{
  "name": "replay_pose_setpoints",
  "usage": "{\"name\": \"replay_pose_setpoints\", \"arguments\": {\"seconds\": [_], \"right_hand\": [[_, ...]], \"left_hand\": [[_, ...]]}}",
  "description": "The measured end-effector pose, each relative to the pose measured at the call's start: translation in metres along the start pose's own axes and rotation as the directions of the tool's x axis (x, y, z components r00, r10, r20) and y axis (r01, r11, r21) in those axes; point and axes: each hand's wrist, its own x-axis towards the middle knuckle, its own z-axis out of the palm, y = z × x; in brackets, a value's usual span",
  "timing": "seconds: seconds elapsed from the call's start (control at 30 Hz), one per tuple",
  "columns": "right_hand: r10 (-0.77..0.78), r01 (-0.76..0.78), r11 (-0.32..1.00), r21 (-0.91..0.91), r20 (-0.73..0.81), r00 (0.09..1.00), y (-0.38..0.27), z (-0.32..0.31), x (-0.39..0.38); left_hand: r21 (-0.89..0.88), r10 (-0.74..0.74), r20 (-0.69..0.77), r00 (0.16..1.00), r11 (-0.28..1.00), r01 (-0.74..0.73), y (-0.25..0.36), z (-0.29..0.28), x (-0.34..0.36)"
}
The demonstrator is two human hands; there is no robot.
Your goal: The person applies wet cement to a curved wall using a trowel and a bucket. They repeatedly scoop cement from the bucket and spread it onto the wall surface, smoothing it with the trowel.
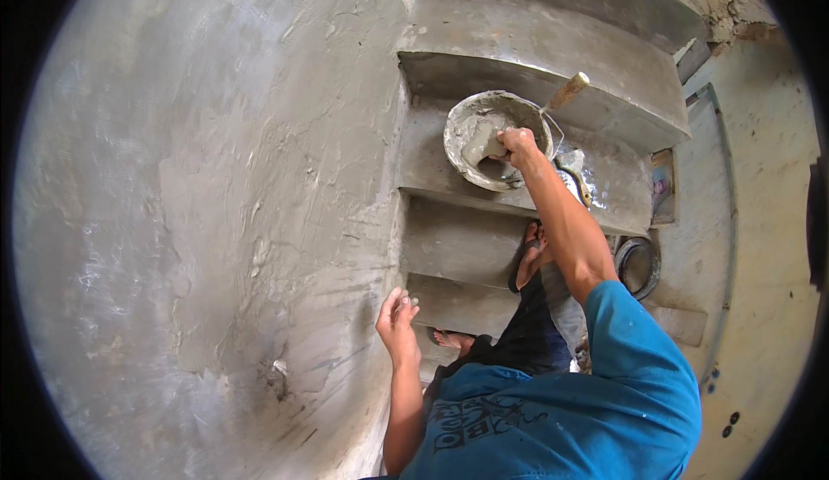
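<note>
Fingers (404,303) of our left hand (397,325) lie spread and open, low in the middle of the frame, with the tips touching the edge of the grey plastered wall (216,221) that fills the whole left half of the view; they hold nothing. Our right hand (516,143) reaches up to the upper centre of the frame and sits inside the pan (458,130), a round, mortar-caked basin that stands on one of the steps (458,247). We see its fingers curled down into the wet grey mortar (482,145) pooled in the basin; whether they close on a tool or only on the mortar we cannot tell, since the knuckles hide it. A wooden handle (568,91) sticks out past the pan's right rim toward the upper right, just beside our wrist. The steps run from the top of the frame down to the centre, each one coated in smooth grey cement. Below the pan, our feet (531,255) stand on lower treads, one in a dark sandal right of centre and the other bare toes near the bottom centre. Right of our forearm a dark ring (643,266) lies on the floor. Our blue shirt (604,402) fills the lower right of the frame.
</note>
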Motion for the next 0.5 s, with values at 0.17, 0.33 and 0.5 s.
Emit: {"name": "replay_pose_setpoints", "arguments": {"seconds": [0.17,0.33,0.5], "right_hand": [[-0.011,-0.018,0.966,0.258,0.11,0.994,-0.013,-0.001,-0.022],[-0.062,-0.024,0.926,0.377,0.212,0.975,-0.021,-0.011,-0.018],[-0.215,0.08,0.867,0.492,0.224,0.95,-0.013,-0.033,-0.014]], "left_hand": [[0.009,0.015,-0.026,1.0,1.0,-0.015,-0.002,-0.007,-0.002],[0.018,0.036,-0.05,0.998,0.999,-0.035,-0.009,-0.013,-0.007],[0.301,0.316,-0.014,0.949,0.906,-0.297,-0.01,-0.019,-0.01]]}}
